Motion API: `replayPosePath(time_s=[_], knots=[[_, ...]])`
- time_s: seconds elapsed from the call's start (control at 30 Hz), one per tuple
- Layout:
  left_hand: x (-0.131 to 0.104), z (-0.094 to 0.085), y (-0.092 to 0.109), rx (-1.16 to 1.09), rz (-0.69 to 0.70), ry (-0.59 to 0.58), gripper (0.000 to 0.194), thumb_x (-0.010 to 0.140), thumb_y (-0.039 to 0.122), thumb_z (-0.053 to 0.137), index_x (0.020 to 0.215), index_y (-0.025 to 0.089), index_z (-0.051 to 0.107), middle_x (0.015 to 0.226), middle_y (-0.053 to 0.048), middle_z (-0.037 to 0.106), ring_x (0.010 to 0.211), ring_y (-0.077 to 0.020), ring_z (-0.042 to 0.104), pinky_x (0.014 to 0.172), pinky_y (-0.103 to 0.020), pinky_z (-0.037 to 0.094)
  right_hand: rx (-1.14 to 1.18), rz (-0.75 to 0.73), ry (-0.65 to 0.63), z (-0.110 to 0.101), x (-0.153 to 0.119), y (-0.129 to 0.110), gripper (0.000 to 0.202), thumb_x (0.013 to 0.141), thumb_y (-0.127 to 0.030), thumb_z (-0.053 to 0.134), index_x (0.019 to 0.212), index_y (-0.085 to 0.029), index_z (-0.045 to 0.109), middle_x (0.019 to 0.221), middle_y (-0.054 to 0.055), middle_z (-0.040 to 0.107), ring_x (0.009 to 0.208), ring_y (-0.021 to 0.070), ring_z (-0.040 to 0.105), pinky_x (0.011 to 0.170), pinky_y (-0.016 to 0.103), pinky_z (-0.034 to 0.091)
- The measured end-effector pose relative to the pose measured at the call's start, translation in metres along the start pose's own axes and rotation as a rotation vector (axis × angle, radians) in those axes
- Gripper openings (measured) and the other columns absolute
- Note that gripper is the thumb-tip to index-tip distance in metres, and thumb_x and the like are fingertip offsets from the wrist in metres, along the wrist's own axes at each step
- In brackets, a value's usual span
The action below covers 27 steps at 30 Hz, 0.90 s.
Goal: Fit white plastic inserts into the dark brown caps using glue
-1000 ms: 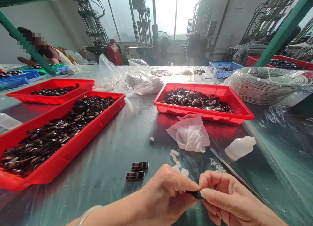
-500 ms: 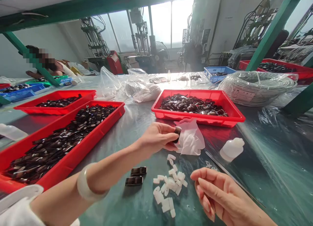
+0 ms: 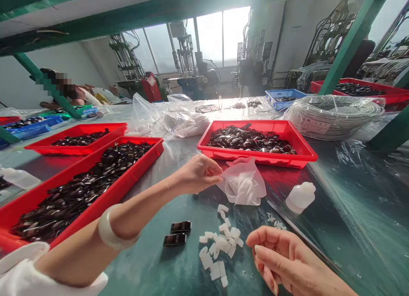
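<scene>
Left hand: I am curling my left hand (image 3: 204, 173) beside the white cloth (image 3: 244, 183); I cannot tell whether it is pinching anything.
Right hand: I am holding my right hand (image 3: 277, 255) partly open, gripping nothing, near the white pieces (image 3: 223, 240).
Black pieces: two (image 3: 174, 239) are lying side by side; many are filling the red tray (image 3: 295, 159).

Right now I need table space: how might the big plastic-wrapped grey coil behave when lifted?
The big plastic-wrapped grey coil is probably heavy, given its many stacked turns. Its glossy, wrinkled clear wrap looks loose, so it may feel slippery.
</scene>
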<state>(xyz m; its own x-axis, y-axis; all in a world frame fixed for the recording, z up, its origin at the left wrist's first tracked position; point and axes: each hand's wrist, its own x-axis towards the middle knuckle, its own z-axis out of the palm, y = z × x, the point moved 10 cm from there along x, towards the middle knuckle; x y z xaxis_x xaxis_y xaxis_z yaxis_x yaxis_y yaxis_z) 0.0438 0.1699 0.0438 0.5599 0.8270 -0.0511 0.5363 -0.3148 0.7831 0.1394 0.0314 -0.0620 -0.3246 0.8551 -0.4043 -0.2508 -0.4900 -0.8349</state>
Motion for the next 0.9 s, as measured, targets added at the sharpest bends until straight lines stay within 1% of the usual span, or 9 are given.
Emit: replayPosePath(time_s=[0.07, 0.17, 0.23, 0.33, 0.4, 0.6, 0.7, 0.77, 0.9], knots=[[-0.03, -0.003, -0.021, 0.087, -0.066, -0.026, 0.017, 0.066, 0.026, 0.062, 0.071, 0.01, 0.067, 0.06, -0.002, 0.059, 0.054, -0.0102, 0.048, 0.049, -0.02, 0.035, -0.026, 0.005, 0.008, 0.0, 0.0, 0.001, 0.036, 0.065, -0.046, 0.069, 0.077, -0.014, 0.059, 0.057, -0.004, 0.054, 0.045, 0.0034, 0.046, 0.045, 0.016, 0.035], [-0.072, -0.006, -0.05, 0.325, -0.194, -0.095, 0.017, 0.07, 0.028, 0.057, 0.074, 0.013, 0.064, 0.066, 0.0, 0.057, 0.059, -0.0108, 0.047, 0.053, -0.02, 0.035, -0.062, 0.013, 0.013, 0.0, 0.0, 0.003, 0.034, 0.067, -0.045, 0.068, 0.078, -0.015, 0.06, 0.058, -0.003, 0.054, 0.047, 0.0034, 0.045, 0.046, 0.016, 0.035], [-0.092, -0.006, -0.061, 0.375, -0.248, -0.118, 0.017, 0.07, 0.03, 0.057, 0.075, 0.014, 0.063, 0.071, 0.0, 0.056, 0.064, -0.0117, 0.048, 0.056, -0.019, 0.035, -0.079, 0.015, 0.009, 0.001, 0.0, 0.004, 0.033, 0.069, -0.045, 0.067, 0.079, -0.015, 0.06, 0.059, -0.003, 0.054, 0.047, 0.0037, 0.045, 0.047, 0.017, 0.036], [-0.108, 0.004, -0.074, 0.288, -0.321, -0.188, 0.018, 0.073, 0.031, 0.054, 0.075, 0.015, 0.06, 0.068, 0.001, 0.054, 0.061, -0.0108, 0.045, 0.054, -0.018, 0.033, -0.1, 0.007, -0.002, 0.003, 0.001, 0.005, 0.032, 0.07, -0.045, 0.065, 0.079, -0.015, 0.059, 0.06, -0.003, 0.054, 0.049, 0.0045, 0.046, 0.048, 0.018, 0.035], [-0.108, 0.012, -0.075, 0.225, -0.328, -0.21, 0.016, 0.073, 0.03, 0.052, 0.074, 0.014, 0.057, 0.064, 0.002, 0.051, 0.057, -0.0096, 0.042, 0.051, -0.018, 0.031, -0.126, -0.001, -0.009, 0.004, 0.001, 0.005, 0.032, 0.07, -0.045, 0.064, 0.078, -0.015, 0.058, 0.06, -0.003, 0.054, 0.049, 0.0049, 0.045, 0.048, 0.018, 0.035], [-0.085, 0.028, -0.041, 0.116, -0.205, -0.112, 0.008, 0.074, 0.021, 0.05, 0.072, 0.015, 0.054, 0.056, 0.005, 0.043, 0.052, -0.0073, 0.035, 0.047, -0.017, 0.027, -0.256, -0.089, 0.016, 0.004, -0.002, -0.005, 0.028, 0.072, -0.043, 0.063, 0.082, -0.018, 0.057, 0.061, -0.004, 0.048, 0.054, 0.0073, 0.041, 0.051, 0.02, 0.036], [-0.078, 0.056, -0.012, -0.021, -0.148, -0.211, 0.008, 0.073, 0.021, 0.053, 0.074, 0.015, 0.059, 0.057, 0.004, 0.047, 0.053, -0.0072, 0.039, 0.048, -0.017, 0.029, -0.316, -0.167, 0.034, 0.004, -0.003, -0.007, 0.027, 0.072, -0.04, 0.064, 0.088, -0.019, 0.06, 0.064, -0.003, 0.048, 0.058, 0.0088, 0.041, 0.054, 0.021, 0.035], [-0.076, 0.075, 0.005, -0.135, -0.116, -0.291, 0.011, 0.072, 0.02, 0.056, 0.077, 0.013, 0.062, 0.058, 0.004, 0.047, 0.054, -0.0072, 0.039, 0.049, -0.017, 0.031, -0.349, -0.167, 0.007, 0.005, -0.002, -0.002, 0.026, 0.072, -0.041, 0.062, 0.083, -0.017, 0.061, 0.061, -0.003, 0.046, 0.056, 0.0084, 0.039, 0.051, 0.021, 0.034], [-0.068, 0.091, 0.015, -0.378, -0.114, -0.287, 0.016, 0.071, 0.021, 0.059, 0.08, 0.009, 0.063, 0.06, 0.003, 0.047, 0.054, -0.0063, 0.037, 0.048, -0.017, 0.03, -0.364, -0.075, -0.084, 0.012, -0.001, 0.011, 0.032, 0.073, -0.046, 0.057, 0.066, -0.015, 0.056, 0.055, -0.003, 0.044, 0.048, 0.0066, 0.037, 0.045, 0.021, 0.028]])
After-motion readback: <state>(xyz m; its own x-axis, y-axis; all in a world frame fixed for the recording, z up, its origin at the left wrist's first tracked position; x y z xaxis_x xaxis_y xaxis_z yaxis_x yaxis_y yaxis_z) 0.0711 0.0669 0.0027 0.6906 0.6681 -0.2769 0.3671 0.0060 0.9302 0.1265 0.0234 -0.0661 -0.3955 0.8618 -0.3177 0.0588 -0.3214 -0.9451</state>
